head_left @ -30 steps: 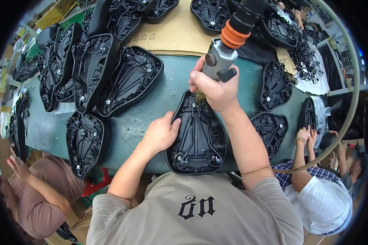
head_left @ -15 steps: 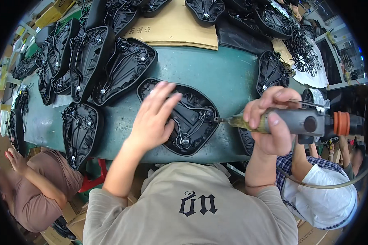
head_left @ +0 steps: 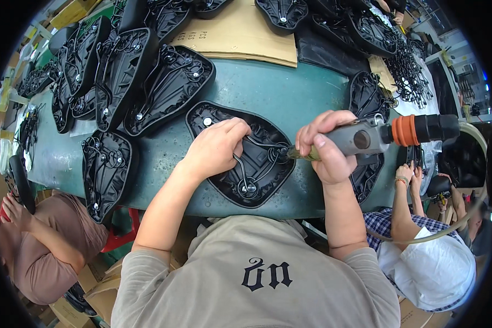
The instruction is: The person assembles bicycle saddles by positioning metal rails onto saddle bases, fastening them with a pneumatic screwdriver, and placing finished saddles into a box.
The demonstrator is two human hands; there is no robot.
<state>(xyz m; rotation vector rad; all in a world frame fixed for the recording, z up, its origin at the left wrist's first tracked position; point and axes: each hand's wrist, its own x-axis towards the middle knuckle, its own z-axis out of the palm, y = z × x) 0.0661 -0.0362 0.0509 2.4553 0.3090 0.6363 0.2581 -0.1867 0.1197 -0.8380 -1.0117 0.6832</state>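
A black bicycle saddle [head_left: 257, 168] lies upside down on the table in front of me, its bent metal rails and round springs showing. My left hand [head_left: 216, 148] is closed over the rails near the middle of the saddle, and its fingertips are partly hidden. My right hand [head_left: 329, 150] is wrapped round a grey air screwdriver [head_left: 361, 136] with an orange ring and a hose. The tool lies nearly level. Its tip is at the spring on the saddle's right side, though the contact point is hard to make out.
More upturned saddles [head_left: 169, 90] crowd the left side of the green table [head_left: 246, 82]. Flat cardboard [head_left: 246, 41] lies at the far side. Dark wire parts [head_left: 410, 76] are heaped at the far right. People sit close on both sides, one in a brown top [head_left: 60, 240].
My left hand has gone from spread and hovering to closed on the rails. My right hand has brought the screwdriver leftward, its tip now at the saddle's right-hand spring.
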